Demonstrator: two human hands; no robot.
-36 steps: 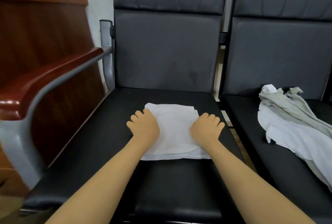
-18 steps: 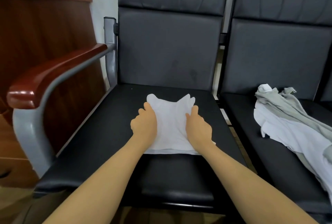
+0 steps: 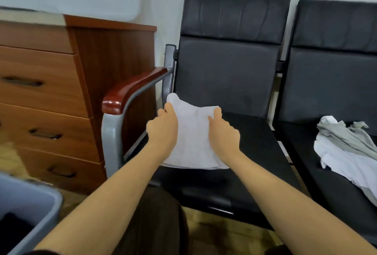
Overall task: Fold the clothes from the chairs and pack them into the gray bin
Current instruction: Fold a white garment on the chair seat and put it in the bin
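Folded white garment (image 3: 193, 138) held above the seat of the left black chair (image 3: 228, 83). Left hand (image 3: 163, 130) grips its left edge, right hand (image 3: 223, 132) its right edge. Gray bin (image 3: 40, 214) left of chair. Unfolded clothes pile (image 3: 346, 148) right of chair, on the neighbouring seat.

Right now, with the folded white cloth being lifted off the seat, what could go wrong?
1. The left hand and right hand grip only the sides of the folded white cloth; its layers may slip open.
2. The gray bin sits at lower left past the armrest, which the cloth could brush.
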